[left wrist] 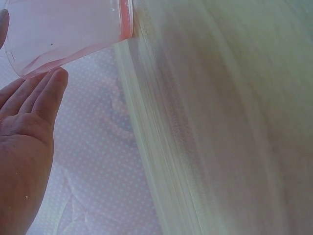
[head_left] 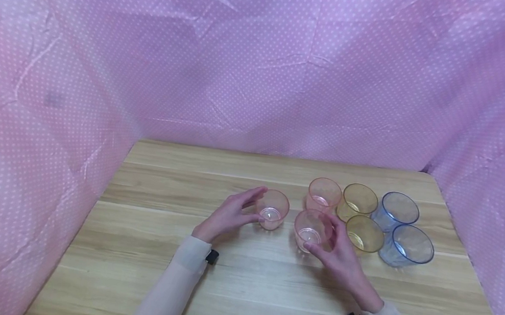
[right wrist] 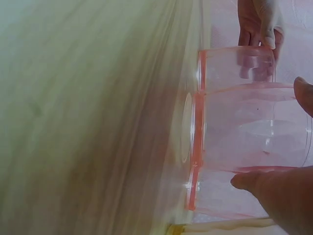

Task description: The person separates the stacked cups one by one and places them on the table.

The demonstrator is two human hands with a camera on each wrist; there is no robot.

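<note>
My left hand [head_left: 233, 212] holds a clear pink cup [head_left: 272, 206] near its rim, the thumb on the near side and the fingers on the far side. In the left wrist view, the fingers [left wrist: 49, 93] touch the wall of that pink cup [left wrist: 68, 29]. A second pink cup [head_left: 307, 230] is between the thumb and fingers of my right hand [head_left: 341, 254]. The right wrist view has this cup [right wrist: 244, 127] upright with its base at the tabletop; whether it is slightly lifted I cannot tell. Directly behind it stands a third pink cup [head_left: 324, 193].
To the right stand two yellow cups, the far one [head_left: 358, 202] behind the near one [head_left: 364, 233]. Beyond them are two blue cups, one far [head_left: 398, 211] and one near [head_left: 409, 246]. Pink dotted cloth [head_left: 261, 76] surrounds the wooden table [head_left: 153, 270].
</note>
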